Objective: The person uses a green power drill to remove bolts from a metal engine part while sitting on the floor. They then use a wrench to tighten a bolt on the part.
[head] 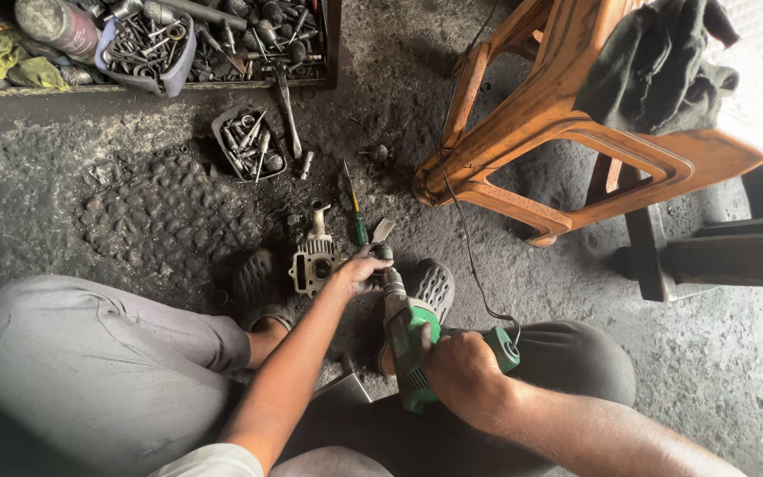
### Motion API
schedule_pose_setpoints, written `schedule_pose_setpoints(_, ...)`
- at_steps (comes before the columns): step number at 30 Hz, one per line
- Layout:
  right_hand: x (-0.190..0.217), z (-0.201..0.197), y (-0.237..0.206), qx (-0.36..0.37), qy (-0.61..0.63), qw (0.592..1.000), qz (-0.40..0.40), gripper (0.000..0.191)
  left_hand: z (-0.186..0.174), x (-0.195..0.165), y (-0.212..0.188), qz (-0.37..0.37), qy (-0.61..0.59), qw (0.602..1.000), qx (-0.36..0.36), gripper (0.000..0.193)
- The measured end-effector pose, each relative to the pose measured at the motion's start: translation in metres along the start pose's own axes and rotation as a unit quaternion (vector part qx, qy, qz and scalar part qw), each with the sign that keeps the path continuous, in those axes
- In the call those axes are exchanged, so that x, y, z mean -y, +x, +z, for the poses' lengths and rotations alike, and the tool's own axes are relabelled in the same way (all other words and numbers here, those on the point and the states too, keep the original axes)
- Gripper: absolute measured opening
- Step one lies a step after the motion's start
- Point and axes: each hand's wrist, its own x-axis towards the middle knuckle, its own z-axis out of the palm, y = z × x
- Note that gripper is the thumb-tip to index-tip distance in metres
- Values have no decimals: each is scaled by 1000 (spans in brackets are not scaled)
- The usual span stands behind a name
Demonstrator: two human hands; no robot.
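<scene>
A: Two hands on one drill (408, 340)?
B: Yes. It sits between the knees, nose down. Right hand (463, 371) wraps the grip; left hand (359, 269) pinches the chuck (384, 254) beside the cylinder (313, 263).
A: Heavy?
B: Probably. It looks rigid, likely greasy; hold the handle.

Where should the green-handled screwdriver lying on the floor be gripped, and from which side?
Take the green-handled screwdriver by its green handle, the thickest part, which lies at the end nearest the left hand. Coming from above looks best: it lies flat on the floor, thin shaft pointing away towards the small tray of bolts, with the metal engine part close on one side.
</scene>
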Motion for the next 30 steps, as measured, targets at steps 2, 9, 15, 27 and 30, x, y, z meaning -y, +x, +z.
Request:
schedule_pose_setpoints(2, 0, -1, 0, 4, 12, 1000, 3, 74, -2, -3, -4, -7, 18, 999, 38, 74)
schedule_pose_setpoints(9, 0, 7, 7, -19, 41, 999, 19, 74, 27, 20, 13, -52, -203, 977, 34, 52)
schedule_pose_setpoints(15, 1, 11, 12, -34, 64, 997, 32, 71, 41, 41, 23, -9, -326, 944, 42, 45)
schedule_pose_setpoints(27, 0, 2, 3, -60, 10, 997, 38, 76, 50, 31, 7, -49, -295, 951, 76, 31)
schedule_pose_setpoints(30, -1, 5, 4, -15, 16, 999, 27, 74, 52, 32, 11, -79, -89, 989, 84, 30)
